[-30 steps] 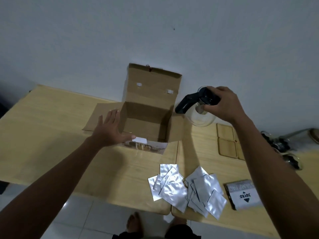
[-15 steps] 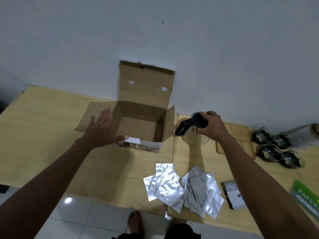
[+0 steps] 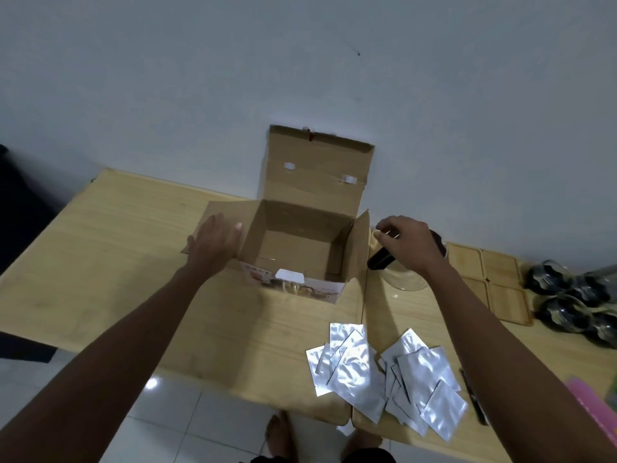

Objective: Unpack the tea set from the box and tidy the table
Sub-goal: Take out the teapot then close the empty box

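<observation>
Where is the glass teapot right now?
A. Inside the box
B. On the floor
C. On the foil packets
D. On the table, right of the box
D: the teapot stands on the table right of the box, under the right hand.

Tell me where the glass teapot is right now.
In the head view the glass teapot stands on the table right of the open cardboard box, beside the wooden trays, under the right hand.

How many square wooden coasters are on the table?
4 coasters in a two-by-two block beside the right hand: far-left, far-right, near-left partly behind the forearm, near-right. None seems hidden.
</observation>
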